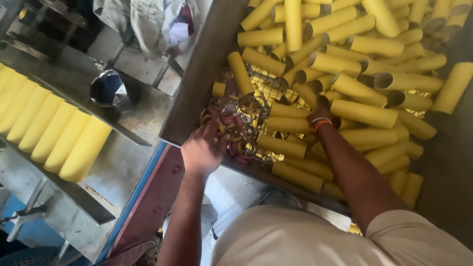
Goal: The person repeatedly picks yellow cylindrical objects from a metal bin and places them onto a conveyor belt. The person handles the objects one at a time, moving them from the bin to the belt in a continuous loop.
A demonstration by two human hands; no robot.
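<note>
Yellow tubes [295, 148] lie heaped in a grey metal bin [197, 79] ahead of the person, filling it from the near rim to the far side, their long axes mostly running left to right with a slight tilt, though several farther back point away. Nearest, the left hand [201, 150] rests at the bin's near-left corner, palm down, fingers loosely bent over a cluster of short red and yellow rings [231, 125] on the wire mesh floor [261, 86]; whether it grips any ring cannot be told. Just beyond and to the right, the right hand [319, 112], marked by an orange wristband [319, 124], is buried among the tubes past the wrist, so its opening and hold cannot be told. The right hand is in contact with the pile; the left hand lies just beside the closest tube, which sits to its right. Well apart, on the left, a row of yellow cylinders [54, 133] lies side by side on a metal tray [123, 130].
</note>
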